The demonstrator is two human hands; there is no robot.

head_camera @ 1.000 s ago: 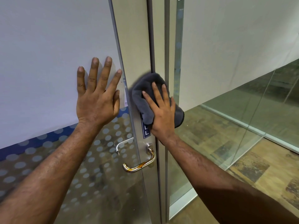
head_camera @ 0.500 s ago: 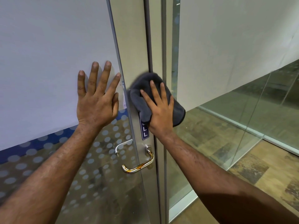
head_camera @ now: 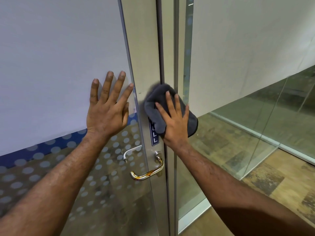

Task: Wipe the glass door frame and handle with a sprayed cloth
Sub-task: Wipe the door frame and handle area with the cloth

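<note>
Head view: right hand (head_camera: pixel 175 123) presses cloth (head_camera: pixel 154 106) flat against upright frame (head_camera: pixel 144 57).

A glass-walled office corridor: frosted white film (head_camera: pixel 51 57) covers the upper part of the glazing, edged below by a dark blue band (head_camera: pixel 42 149) and a field of pale grey dots (head_camera: pixel 95 167) scattered over the clear lower pane. To the right, a fixed glass partition (head_camera: pixel 255 116) carries the same white frosting (head_camera: pixel 247 40) above, its clear lower section reflecting the floor in a greenish tint. Slim aluminium channels (head_camera: pixel 289 150) seat the glass at floor level. The floor (head_camera: pixel 272 184) is laid in mottled brown and tan wood-look planks with dark worn patches. Even, soft indoor light falls across the glazing.
</note>
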